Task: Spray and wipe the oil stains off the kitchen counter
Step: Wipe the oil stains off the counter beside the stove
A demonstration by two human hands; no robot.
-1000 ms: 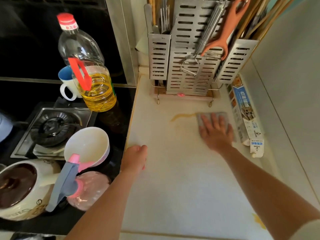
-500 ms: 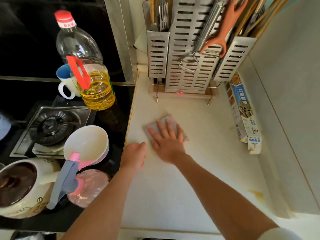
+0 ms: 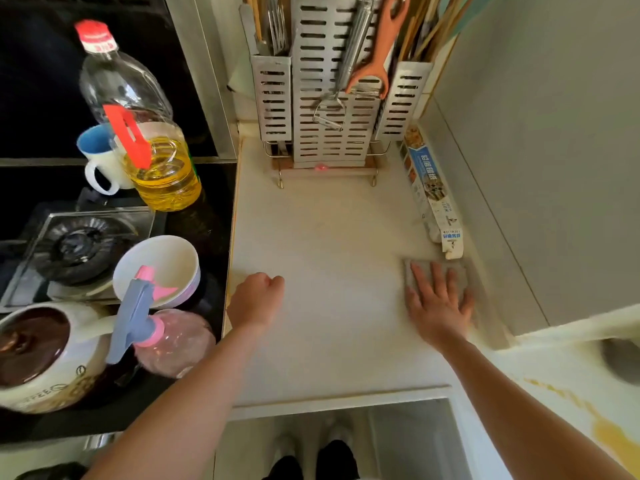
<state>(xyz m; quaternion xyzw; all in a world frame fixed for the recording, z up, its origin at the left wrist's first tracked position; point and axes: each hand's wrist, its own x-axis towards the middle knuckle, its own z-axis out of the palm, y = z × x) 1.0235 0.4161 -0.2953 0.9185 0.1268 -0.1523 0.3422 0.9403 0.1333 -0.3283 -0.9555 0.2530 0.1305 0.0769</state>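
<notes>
You slid the flat grey wiping cloth (image 3: 462,277) all the way over to the right edge of the pale cream kitchen counter (image 3: 329,237). A second ago it was at the back of the counter, by the tall silver rack with slots (image 3: 332,109). Then it was in the middle, and then it was just past the end of the long blue and white foil box (image 3: 429,192).

Your right hand (image 3: 438,303) lay flat on top of the cloth. Its fingers (image 3: 437,271) were straight and spread apart, pressing down. Your left hand (image 3: 258,299) rested at the left edge of the counter. Its fingers were curled in like a fist and held nothing.

The brown oily streak that was near the rack a second ago was gone. That part of the counter looked clean, so the wiping seemed to work.

But the job did not look finished. A big yellow oil stain (image 3: 607,433) sat on the pale ledge at the near right corner, with a thin yellow trail leading up to it. The cloth had not reached it.

The pink spray bottle with the blue trigger (image 3: 166,337) stood off the counter's left edge, on the black stove top. You might have needed it for that stain.
</notes>
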